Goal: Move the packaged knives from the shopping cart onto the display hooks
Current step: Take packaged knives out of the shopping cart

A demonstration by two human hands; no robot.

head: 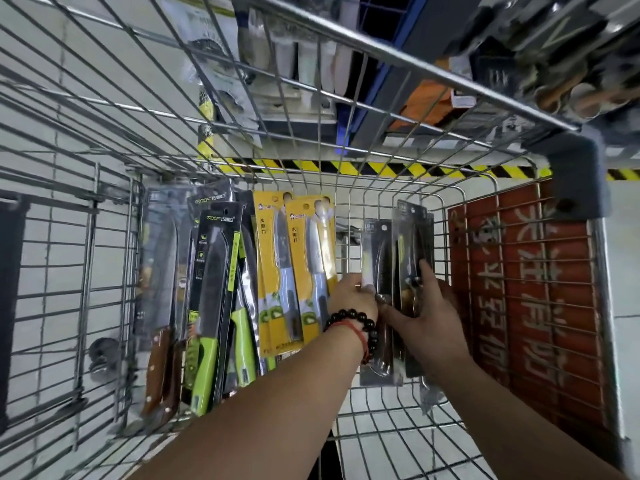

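I look down into a wire shopping cart (377, 188) that holds several packaged knives. Black packs with green-handled knives (214, 306) and wood-handled knives (159, 358) lie at the left. Two yellow packs (304, 271) sit in the middle. At the right stand grey-black packs (379, 261). My left hand (353, 296), with a bead bracelet on the wrist, pinches the left edge of the front grey-black pack. My right hand (426, 313) grips the further dark packs (412, 237) from the right, fingers along their faces.
A red plastic panel (530, 289) with white characters covers the cart's right wall. Beyond the cart are yellow-black hazard tape (363, 166) on the floor and a blurred display of hanging goods (277, 57) above. The cart's grey corner cap (575, 174) is at the upper right.
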